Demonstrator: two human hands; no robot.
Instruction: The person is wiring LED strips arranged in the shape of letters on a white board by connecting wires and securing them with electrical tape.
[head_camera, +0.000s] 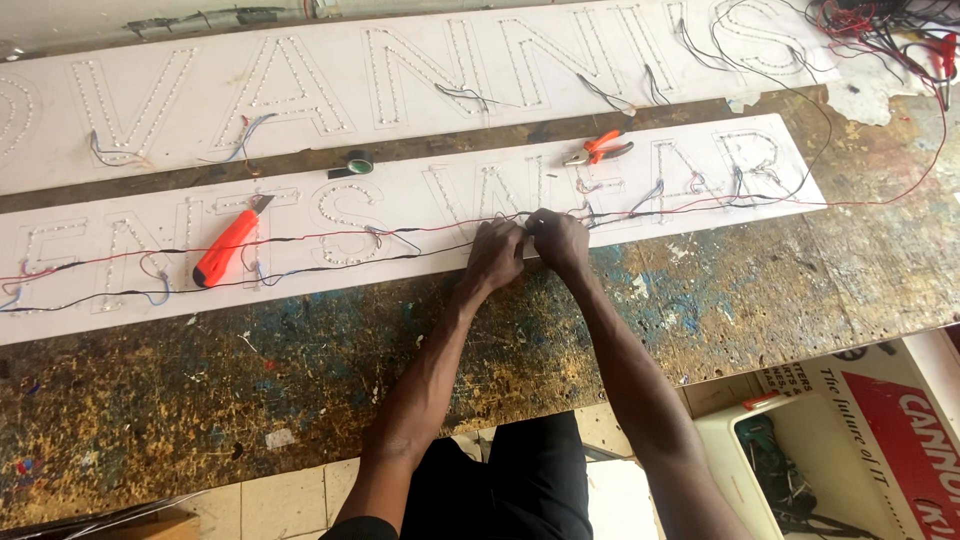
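Note:
Both my hands meet over the near white sign board (90, 300), which has letter outlines studded with small lights. My left hand (495, 255) and my right hand (560, 240) pinch the red and black wires (330, 240) that run along the board, fingertips touching each other at the wire junction. The exact wire ends are hidden under my fingers. An orange utility knife (228, 247) lies on the board to the left.
A second, longer white sign board (200, 110) lies behind. Orange-handled pliers (598, 150) and a roll of dark tape (358, 162) rest between the boards. The workbench (750, 290) is paint-stained. A white bin (800, 470) and a cardboard box (900, 400) stand below right.

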